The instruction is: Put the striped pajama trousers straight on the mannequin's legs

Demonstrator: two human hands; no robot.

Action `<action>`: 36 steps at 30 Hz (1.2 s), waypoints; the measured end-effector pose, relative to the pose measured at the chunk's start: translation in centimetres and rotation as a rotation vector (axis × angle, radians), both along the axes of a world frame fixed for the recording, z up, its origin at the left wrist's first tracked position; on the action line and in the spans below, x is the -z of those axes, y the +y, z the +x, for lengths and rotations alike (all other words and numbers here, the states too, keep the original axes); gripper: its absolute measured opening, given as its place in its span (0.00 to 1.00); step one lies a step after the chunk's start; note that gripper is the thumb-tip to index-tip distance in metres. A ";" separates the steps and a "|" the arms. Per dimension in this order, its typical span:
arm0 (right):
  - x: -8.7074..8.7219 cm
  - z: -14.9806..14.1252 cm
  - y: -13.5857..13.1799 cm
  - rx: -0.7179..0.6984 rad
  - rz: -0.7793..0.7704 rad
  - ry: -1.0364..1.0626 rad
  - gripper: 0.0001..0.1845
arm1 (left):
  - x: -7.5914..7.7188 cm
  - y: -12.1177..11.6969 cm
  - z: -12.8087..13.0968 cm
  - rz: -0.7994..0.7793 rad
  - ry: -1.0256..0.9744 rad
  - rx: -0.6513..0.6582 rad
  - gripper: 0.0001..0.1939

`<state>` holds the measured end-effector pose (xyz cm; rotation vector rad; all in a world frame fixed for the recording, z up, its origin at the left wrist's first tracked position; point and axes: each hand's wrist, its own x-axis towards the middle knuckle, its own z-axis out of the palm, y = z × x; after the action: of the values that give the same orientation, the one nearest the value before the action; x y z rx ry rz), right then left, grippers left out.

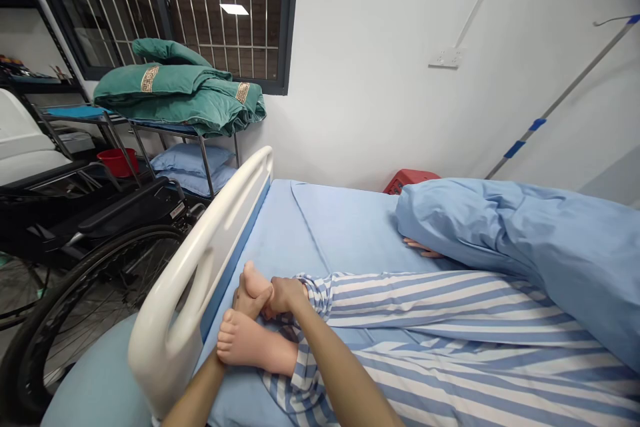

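Hospital bed (345,227): blue sheet, white side rail (150,347) along its left edge. Wheelchair (130,210), lower left. Manikin (450,320) lying on the bed in blue-and-white striped pyjamas, right of centre. Bare feet (255,340), lower centre, one above the other. Right hand (287,295) grasping upper ankle; left hand (247,300) clasped between both feet, around upper foot.

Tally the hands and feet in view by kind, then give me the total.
Person's hands: 2 (left hand, right hand)
Bare feet of the lying figure: 2 (upper foot, lower foot)
Lying figure's hand, by the blue blanket: 1
Total: 5
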<state>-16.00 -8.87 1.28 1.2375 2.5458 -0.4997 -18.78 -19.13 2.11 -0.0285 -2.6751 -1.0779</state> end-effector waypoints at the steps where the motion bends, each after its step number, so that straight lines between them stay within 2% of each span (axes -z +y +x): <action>1: 0.2 0.0 0.1 -0.002 0.007 0.004 0.35 | 0.2 0.1 0.0 -0.020 0.031 -0.018 0.15; 7: 0.1 0.1 0.1 0.002 0.025 0.036 0.37 | 0.7 0.5 -0.2 -0.117 0.118 -0.065 0.16; 14: -0.1 0.3 0.0 0.003 0.014 0.043 0.37 | -0.1 0.4 0.2 -0.019 0.076 -0.039 0.16; 21: -0.3 0.4 -0.2 0.024 0.012 0.040 0.38 | 1.0 0.4 -0.1 -0.185 0.138 -0.045 0.16; 26: -0.6 0.5 -0.3 0.030 0.000 0.037 0.37 | 0.9 0.3 0.0 -0.166 0.133 -0.041 0.16; 30: -0.5 0.5 -0.3 0.014 0.023 0.050 0.37 | 1.0 0.3 0.1 -0.064 0.084 -0.013 0.15; 36: -0.5 0.7 -0.3 0.022 0.041 0.078 0.37 | 1.8 0.5 -0.5 -0.039 0.046 -0.069 0.14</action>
<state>-15.31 -9.22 1.80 1.2856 2.6220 -0.5121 -19.25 -18.59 0.27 0.0316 -2.6355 -0.9928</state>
